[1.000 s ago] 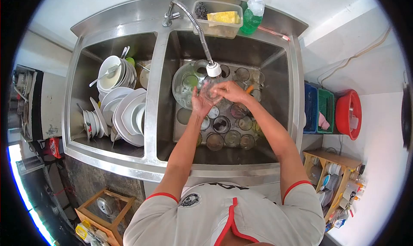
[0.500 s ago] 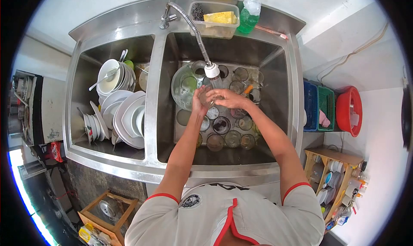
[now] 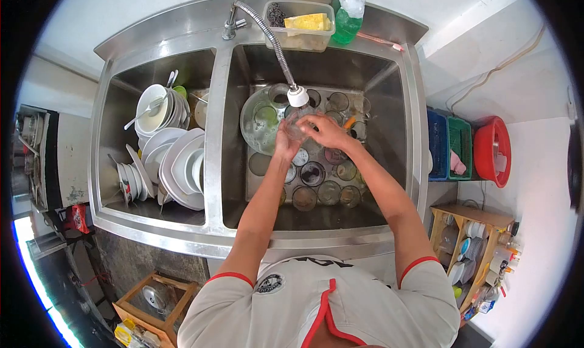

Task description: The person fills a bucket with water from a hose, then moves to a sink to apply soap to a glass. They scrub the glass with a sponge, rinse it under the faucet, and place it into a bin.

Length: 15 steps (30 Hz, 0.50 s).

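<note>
Under the white tap head at the end of a flexible metal hose, my left hand holds a clear glass from the left and below. My right hand is at the same glass from the right, its fingers curled at the rim. Water runs over the glass. Several glasses stand on the floor of the right basin around and below my hands. A round clear bowl with suds and a green cup in it sits left of my hands.
Stacked white plates and bowls fill much of the left basin. A plastic tub with sponges and a green bottle stand on the back ledge. At the right are crates and a red basin.
Both hands have shifted slightly with the glass under the tap. My right hand's fingers have moved closer around the rim, and the camera view has shifted a little.
</note>
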Available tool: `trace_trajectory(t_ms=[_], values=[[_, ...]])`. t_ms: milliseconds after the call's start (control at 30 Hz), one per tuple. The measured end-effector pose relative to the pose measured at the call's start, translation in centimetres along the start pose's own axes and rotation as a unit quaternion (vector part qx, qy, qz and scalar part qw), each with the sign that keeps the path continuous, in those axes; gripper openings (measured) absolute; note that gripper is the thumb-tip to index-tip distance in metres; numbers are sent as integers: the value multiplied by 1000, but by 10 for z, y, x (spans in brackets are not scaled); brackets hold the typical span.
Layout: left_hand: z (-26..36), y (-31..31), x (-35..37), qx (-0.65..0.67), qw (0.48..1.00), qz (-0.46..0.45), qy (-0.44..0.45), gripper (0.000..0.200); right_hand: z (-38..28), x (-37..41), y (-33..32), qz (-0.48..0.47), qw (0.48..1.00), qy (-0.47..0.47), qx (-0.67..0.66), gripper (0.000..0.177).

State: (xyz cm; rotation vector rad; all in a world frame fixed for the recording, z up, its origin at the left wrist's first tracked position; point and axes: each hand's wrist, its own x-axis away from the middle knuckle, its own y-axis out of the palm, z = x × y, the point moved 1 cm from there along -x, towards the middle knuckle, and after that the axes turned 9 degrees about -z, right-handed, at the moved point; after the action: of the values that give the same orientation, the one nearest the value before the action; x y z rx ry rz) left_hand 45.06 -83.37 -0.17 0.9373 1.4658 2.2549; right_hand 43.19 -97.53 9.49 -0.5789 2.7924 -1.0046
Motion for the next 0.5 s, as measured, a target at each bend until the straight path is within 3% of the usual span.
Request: trace_trajectory(t_ms=[67,167,300,400,500], values=[[-3,17,11,-16,999,11,40,44,20,-5,7,-17,976,133,-171,24],[1,28,17,-76,996,-49,12,45,38,-4,12,116,886,185,-409,35],[7,32,4,-81,995,-34,-35,40,64,-7,34,217,773,271,-531,35],[15,32,4,-65,998,-9,19,42,57,-23,37,218,836,264,-429,29],[32,44,17,-116,990,-47,59,44,38,-38,38,237,883,212,-346,25]])
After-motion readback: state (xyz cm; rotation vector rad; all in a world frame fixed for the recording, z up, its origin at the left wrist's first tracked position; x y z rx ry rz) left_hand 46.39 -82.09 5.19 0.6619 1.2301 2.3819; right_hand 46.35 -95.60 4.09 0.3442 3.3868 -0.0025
